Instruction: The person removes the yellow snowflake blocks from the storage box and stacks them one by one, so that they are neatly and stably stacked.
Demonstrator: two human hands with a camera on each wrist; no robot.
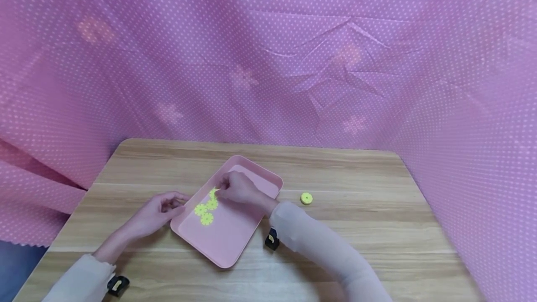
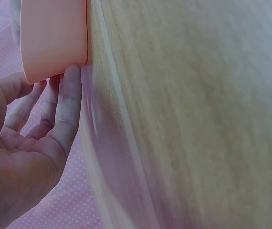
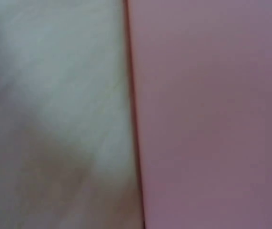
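Observation:
A pink rectangular tray [image 1: 209,246] lies at an angle on the wooden table. Along its left side sit several yellow scalloped discs [image 1: 206,219], flat and patterned like pineapple slices. My right hand [image 1: 241,188] reaches into the tray, its thumb and fingers pinching at the edge of the farthest yellow disc [image 1: 213,193], which they partly cover. At the tray's left wall, my left hand [image 2: 35,129] touches the outside with relaxed fingers, thumb close to the rim. The right wrist view shows the pink tray [image 3: 212,114] beside the tabletop, with the hand itself out of frame.
One thicker yellow disc [image 1: 306,198] lies on the wooden table [image 1: 356,176] to the right of the tray. Behind the table hangs a pink dotted curtain [image 1: 268,83]. Black clips [image 1: 272,239] are at both sleeve cuffs.

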